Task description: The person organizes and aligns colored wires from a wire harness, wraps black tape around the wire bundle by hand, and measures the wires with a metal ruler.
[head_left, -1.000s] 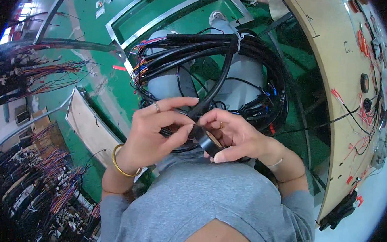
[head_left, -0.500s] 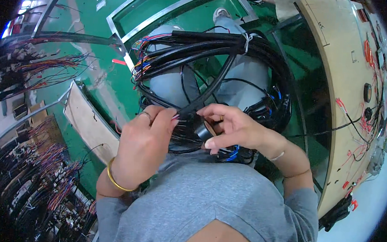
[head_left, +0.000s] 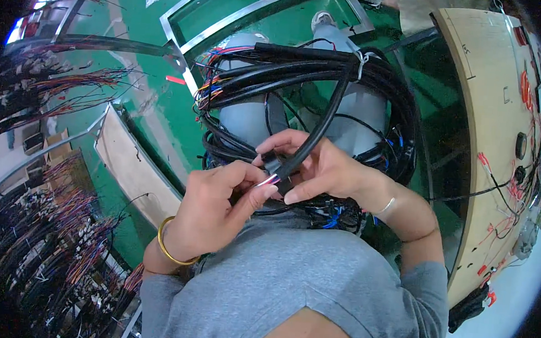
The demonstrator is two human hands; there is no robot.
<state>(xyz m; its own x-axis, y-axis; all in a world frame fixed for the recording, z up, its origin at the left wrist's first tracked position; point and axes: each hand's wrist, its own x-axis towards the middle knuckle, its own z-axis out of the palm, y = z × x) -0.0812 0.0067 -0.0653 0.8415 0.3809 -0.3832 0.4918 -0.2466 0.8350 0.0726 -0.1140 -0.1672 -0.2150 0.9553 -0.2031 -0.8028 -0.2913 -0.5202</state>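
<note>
A thick black cable (head_left: 327,120) comes down from the coiled bundle on my lap to my hands. Thin coloured wires (head_left: 268,180) show at its end, pinched between the thumb and fingers of my left hand (head_left: 215,206). My right hand (head_left: 329,172) curves round behind the cable near that end, its thumb below and fingertips beyond. Between its fingers is a roll of black tape (head_left: 272,163), mostly hidden by the cable. The coiled cable bundle (head_left: 301,65) lies across my thighs, bound with a pale tie at the far right.
A pale wooden board (head_left: 467,88) with red wires and a black roll (head_left: 521,146) stands at the right. Many wire bundles (head_left: 62,230) hang at the left, beside a narrow wooden panel (head_left: 131,160). A metal frame (head_left: 242,21) stands on the green floor ahead.
The cable end has swung right and toward me, with my left hand following. My right hand has brought the tape roll behind the cable, where it is now mostly hidden.
</note>
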